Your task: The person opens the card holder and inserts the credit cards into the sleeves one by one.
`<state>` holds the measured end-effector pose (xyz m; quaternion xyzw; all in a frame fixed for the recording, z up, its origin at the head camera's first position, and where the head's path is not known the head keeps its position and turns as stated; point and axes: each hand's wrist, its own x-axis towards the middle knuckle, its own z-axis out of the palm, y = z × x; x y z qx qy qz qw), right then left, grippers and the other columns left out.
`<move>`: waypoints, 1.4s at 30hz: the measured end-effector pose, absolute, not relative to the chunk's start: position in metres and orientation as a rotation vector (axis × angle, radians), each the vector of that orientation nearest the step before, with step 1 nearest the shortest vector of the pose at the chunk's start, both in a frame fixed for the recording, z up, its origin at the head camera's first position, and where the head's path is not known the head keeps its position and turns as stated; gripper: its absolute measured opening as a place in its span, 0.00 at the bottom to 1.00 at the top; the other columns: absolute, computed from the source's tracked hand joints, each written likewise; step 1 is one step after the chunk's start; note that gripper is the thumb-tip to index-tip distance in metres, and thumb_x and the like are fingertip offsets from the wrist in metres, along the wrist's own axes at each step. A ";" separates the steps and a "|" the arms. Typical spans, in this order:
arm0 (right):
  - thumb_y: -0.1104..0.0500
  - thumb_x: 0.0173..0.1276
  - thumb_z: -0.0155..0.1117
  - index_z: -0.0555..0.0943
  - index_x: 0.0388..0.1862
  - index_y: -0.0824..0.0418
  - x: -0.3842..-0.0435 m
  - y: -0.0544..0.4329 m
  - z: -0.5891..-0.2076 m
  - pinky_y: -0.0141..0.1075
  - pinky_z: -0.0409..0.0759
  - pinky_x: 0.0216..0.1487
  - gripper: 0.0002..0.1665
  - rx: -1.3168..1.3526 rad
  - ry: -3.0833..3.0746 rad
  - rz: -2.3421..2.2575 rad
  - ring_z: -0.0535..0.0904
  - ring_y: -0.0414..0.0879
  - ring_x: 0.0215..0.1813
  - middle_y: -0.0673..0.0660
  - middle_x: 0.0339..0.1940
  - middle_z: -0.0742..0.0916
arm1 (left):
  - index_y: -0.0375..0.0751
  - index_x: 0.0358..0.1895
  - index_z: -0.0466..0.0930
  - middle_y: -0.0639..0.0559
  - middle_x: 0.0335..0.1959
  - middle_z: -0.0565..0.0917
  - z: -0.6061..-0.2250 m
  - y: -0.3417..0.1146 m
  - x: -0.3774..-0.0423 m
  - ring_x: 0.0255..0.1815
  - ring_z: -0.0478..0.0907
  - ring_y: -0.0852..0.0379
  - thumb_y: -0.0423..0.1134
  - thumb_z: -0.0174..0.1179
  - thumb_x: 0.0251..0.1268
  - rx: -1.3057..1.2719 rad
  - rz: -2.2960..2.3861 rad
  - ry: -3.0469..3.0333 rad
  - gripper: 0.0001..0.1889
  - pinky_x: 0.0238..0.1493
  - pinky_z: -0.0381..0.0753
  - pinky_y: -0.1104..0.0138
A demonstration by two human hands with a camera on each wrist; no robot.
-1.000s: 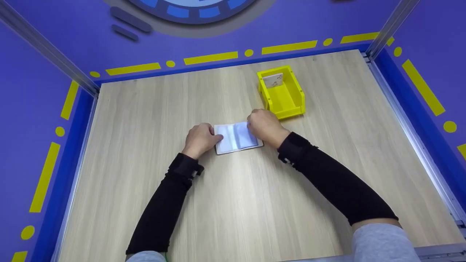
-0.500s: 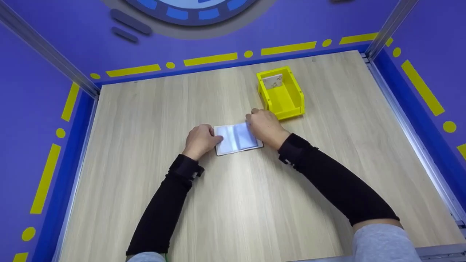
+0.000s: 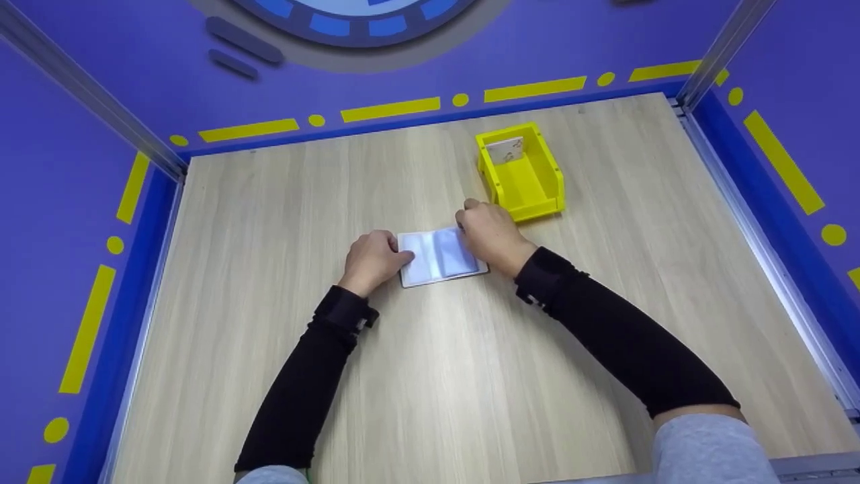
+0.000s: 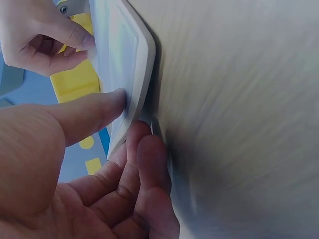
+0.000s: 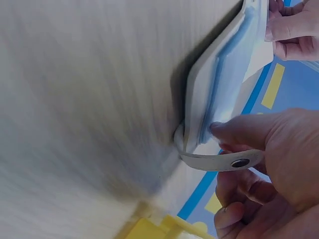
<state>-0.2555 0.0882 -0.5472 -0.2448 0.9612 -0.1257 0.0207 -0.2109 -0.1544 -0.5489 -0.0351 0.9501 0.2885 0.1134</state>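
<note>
A card holder (image 3: 424,263) with clear plastic sleeves (image 3: 455,252) lies spread open in the middle of the wooden table. At its left edge my left hand (image 3: 371,261) pinches it, thumb on the sleeve and fingers tucked beneath the cover, as the left wrist view shows. My right hand (image 3: 494,232) holds the other side, its thumb pressed on the stack of sleeves in the right wrist view. A pale strap (image 5: 209,162) with a dark snap button (image 5: 240,163) loops out from the cover and passes by the right fingers.
Just beyond the right hand stands a yellow bin (image 3: 537,207), with a white patterned card (image 3: 498,152) leaning inside against its back left. Blue-purple panels (image 3: 390,74) with yellow marks enclose the table (image 3: 282,215) at the back and sides.
</note>
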 end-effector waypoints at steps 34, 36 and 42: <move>0.51 0.76 0.67 0.93 0.44 0.60 -0.269 0.072 -0.522 0.34 0.75 0.39 0.15 -0.228 2.502 -1.094 0.80 0.45 0.38 0.53 0.36 0.89 | 0.46 0.29 0.87 0.56 0.26 0.80 -0.541 -0.156 -0.214 0.26 0.76 0.56 0.47 0.66 0.77 -0.092 0.853 2.731 0.15 0.28 0.71 0.64; 0.50 0.76 0.67 0.93 0.45 0.59 -0.269 0.068 -0.523 0.34 0.75 0.39 0.15 -0.209 2.477 -1.108 0.80 0.44 0.39 0.52 0.38 0.89 | 0.46 0.28 0.87 0.56 0.25 0.80 -0.542 -0.156 -0.214 0.26 0.76 0.56 0.47 0.66 0.77 -0.087 0.854 2.728 0.16 0.28 0.70 0.65; 0.51 0.74 0.68 0.94 0.42 0.60 -0.271 0.057 -0.531 0.34 0.71 0.37 0.16 -0.236 2.459 -1.151 0.78 0.43 0.37 0.50 0.35 0.89 | 0.50 0.21 0.80 0.59 0.20 0.75 -0.543 -0.156 -0.213 0.22 0.71 0.57 0.49 0.64 0.79 -0.072 0.873 2.725 0.21 0.25 0.65 0.65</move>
